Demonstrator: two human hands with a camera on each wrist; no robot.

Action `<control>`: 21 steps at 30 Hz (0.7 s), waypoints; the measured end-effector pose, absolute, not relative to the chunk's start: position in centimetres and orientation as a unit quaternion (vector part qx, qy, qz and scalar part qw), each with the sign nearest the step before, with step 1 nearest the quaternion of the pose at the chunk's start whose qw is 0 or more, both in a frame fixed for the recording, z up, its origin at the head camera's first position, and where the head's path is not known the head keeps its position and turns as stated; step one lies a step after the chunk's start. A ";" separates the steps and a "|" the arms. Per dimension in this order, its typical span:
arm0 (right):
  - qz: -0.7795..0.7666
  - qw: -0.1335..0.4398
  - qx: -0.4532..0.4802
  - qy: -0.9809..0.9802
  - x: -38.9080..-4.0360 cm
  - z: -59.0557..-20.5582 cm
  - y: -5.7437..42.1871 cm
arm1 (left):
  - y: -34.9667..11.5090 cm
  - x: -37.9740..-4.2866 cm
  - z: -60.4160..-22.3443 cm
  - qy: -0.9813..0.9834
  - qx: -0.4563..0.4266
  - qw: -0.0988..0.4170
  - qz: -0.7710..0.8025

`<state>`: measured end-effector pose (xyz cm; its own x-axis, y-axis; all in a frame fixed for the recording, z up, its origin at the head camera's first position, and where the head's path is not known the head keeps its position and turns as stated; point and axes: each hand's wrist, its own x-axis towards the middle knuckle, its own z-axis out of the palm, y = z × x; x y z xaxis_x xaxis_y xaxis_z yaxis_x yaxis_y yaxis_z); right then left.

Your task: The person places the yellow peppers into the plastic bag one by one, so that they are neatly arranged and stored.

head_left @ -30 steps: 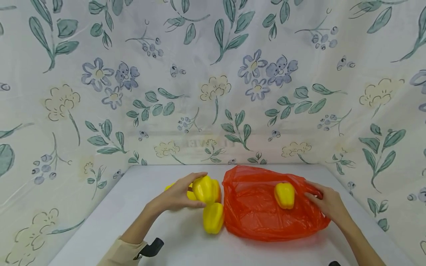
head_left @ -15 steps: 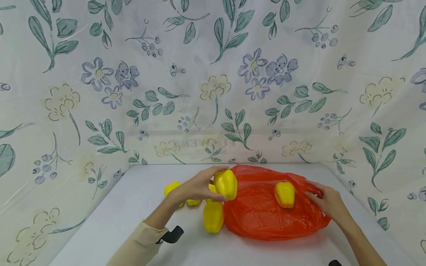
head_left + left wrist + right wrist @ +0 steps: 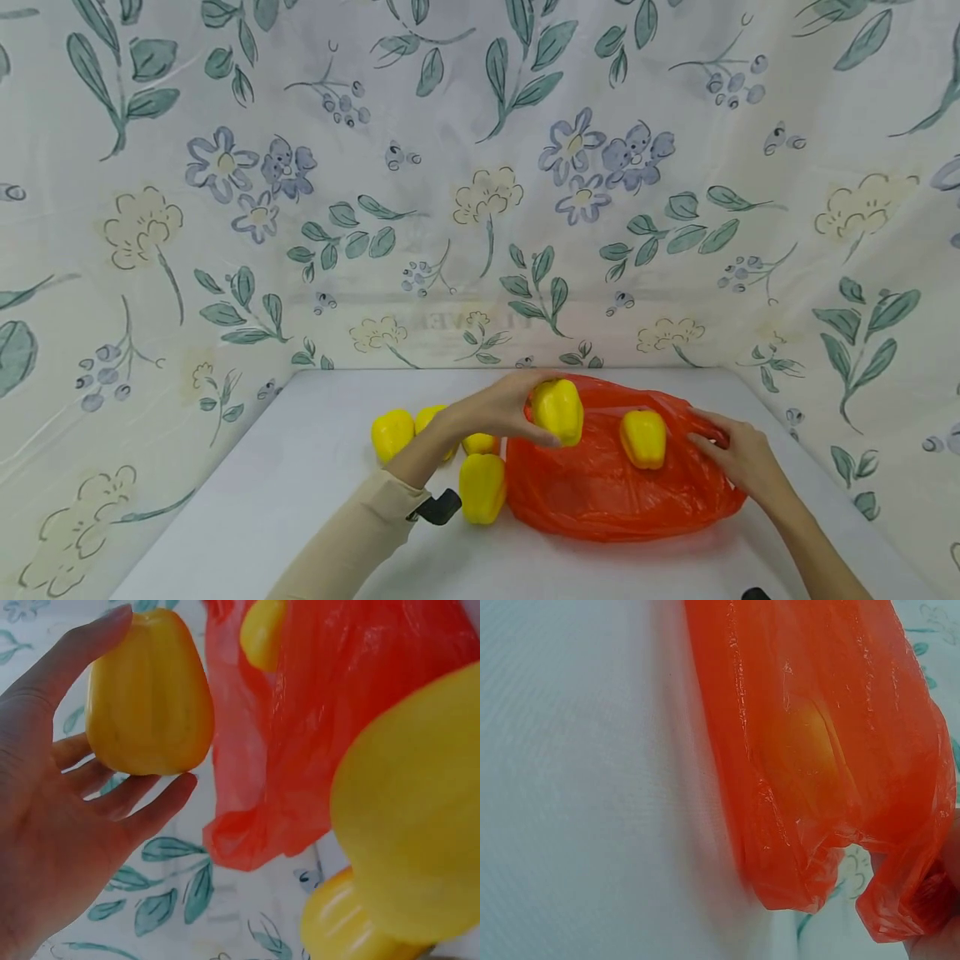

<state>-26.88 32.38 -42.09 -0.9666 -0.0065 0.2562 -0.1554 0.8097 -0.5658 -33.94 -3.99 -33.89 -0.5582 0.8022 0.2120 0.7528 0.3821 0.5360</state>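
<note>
- While the left hand [image 3: 502,408], partly curled, pinches it near the red bag [image 3: 600,493], the yellow pepper [image 3: 558,412] looks glossy and lobed.
- Long axis stands near upright; stem end hidden.
- The right hand [image 3: 738,452] grips the bag's rim.

Desk [image 3: 247,508]: white, flat-topped
Cloth [image 3: 660,279]: pale, creased, behind the desk and along both its sides
Leaves [image 3: 558,293]: green, printed on the cloth
Flowers [image 3: 574,144]: blue and cream, printed above the desk
Lettering [image 3: 517,322]: faint, just above the desk's back edge

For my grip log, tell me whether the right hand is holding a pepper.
No, the right hand grips the edge of the bag, while the left hand holds a pepper.
</note>
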 end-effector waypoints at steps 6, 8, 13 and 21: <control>0.306 0.117 0.039 -0.944 -26.8 -42.0 32.3 | -1.6 -34.5 -34.3 0.846 0.458 0.057 0.268; 0.305 0.115 0.038 -0.945 -26.9 -42.0 32.3 | -0.9 -34.6 -34.5 0.848 0.454 0.067 0.264; 0.305 0.110 0.037 -0.945 -26.9 -41.9 32.3 | 0.5 -34.9 -34.9 0.862 0.437 0.080 0.244; 0.311 0.108 0.037 -0.943 -26.8 -41.8 32.2 | 2.5 -35.7 -35.6 0.870 0.433 0.093 0.219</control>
